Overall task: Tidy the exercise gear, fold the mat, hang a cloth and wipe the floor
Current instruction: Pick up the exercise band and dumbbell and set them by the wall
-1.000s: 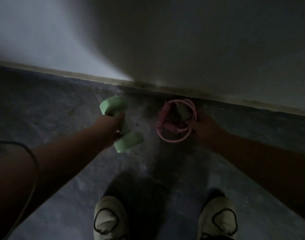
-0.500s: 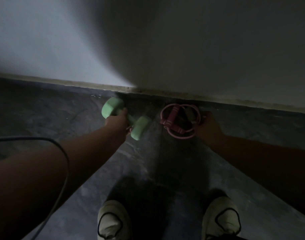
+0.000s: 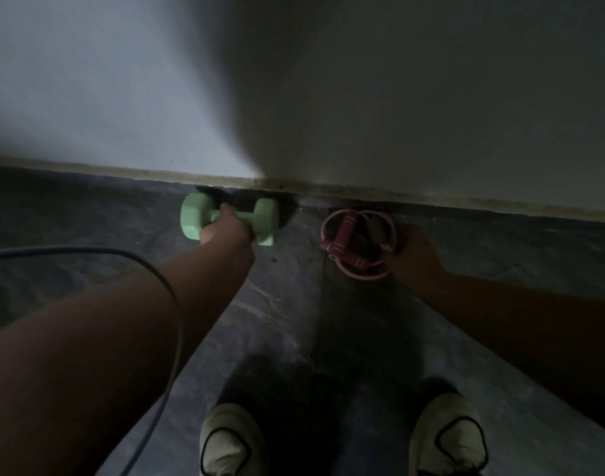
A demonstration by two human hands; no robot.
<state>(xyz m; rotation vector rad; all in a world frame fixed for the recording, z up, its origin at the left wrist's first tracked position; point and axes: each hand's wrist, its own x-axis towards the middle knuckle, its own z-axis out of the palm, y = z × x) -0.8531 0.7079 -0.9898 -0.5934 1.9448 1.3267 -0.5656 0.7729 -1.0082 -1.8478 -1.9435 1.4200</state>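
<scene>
My left hand (image 3: 225,231) is closed around the handle of a pale green dumbbell (image 3: 194,218), which lies level and close to the foot of the wall. To its right, my right hand (image 3: 414,252) grips a coiled pink skipping rope (image 3: 345,242) with darker pink handles, held low near the floor beside the wall. A dark object sits inside the coil; I cannot make out what it is.
A pale wall with a strip along its base (image 3: 431,197) runs across the view. The floor (image 3: 277,304) is dark grey and mottled. A thin cable (image 3: 170,304) loops over my left arm. My two light shoes (image 3: 232,441) stand at the bottom.
My left hand has carried the dumbbell forward to the wall and turned it level. The right hand with the rope has also moved closer to the wall.
</scene>
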